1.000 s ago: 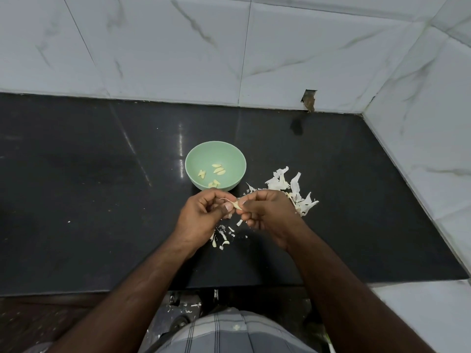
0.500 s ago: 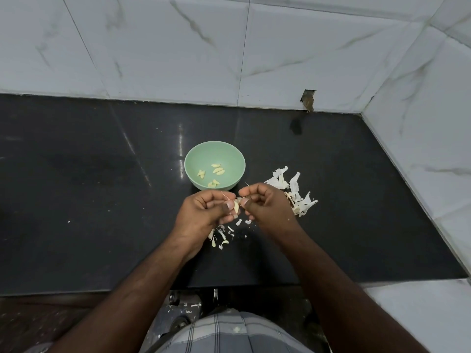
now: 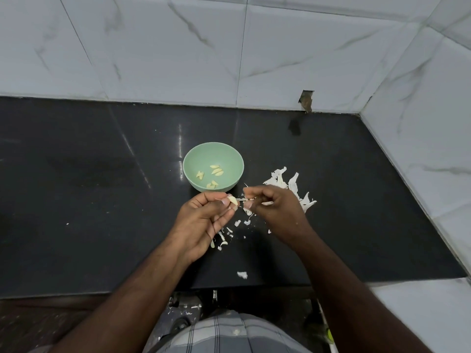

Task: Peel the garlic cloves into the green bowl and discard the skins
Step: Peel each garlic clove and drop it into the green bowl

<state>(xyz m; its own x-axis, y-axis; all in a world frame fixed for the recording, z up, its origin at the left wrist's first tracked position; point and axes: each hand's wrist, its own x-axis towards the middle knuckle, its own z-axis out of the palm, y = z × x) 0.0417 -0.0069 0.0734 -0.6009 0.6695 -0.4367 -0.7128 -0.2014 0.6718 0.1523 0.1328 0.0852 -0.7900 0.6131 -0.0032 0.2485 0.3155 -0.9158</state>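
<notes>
A green bowl (image 3: 201, 156) stands on the black counter and holds several peeled garlic cloves (image 3: 216, 170). Just in front of it my left hand (image 3: 204, 222) pinches a pale garlic clove (image 3: 233, 200) between thumb and fingertips. My right hand (image 3: 275, 210) is a little to the right of it and pinches a thin strip of skin (image 3: 246, 199) that still reaches to the clove. A pile of white garlic skins (image 3: 293, 184) lies behind my right hand, partly hidden by it. Small skin scraps (image 3: 224, 238) lie under my hands.
The black counter (image 3: 89, 200) ends in white marble-tiled walls at the back and the right. A lone skin scrap (image 3: 242, 274) lies near the counter's front edge. A chipped hole in the tile (image 3: 306, 100) shows at the back wall.
My hands have drawn apart: the right hand has pulled to the right, stretching a strip of skin away from the clove held in the left hand. A skin scrap now lies near the front edge.
</notes>
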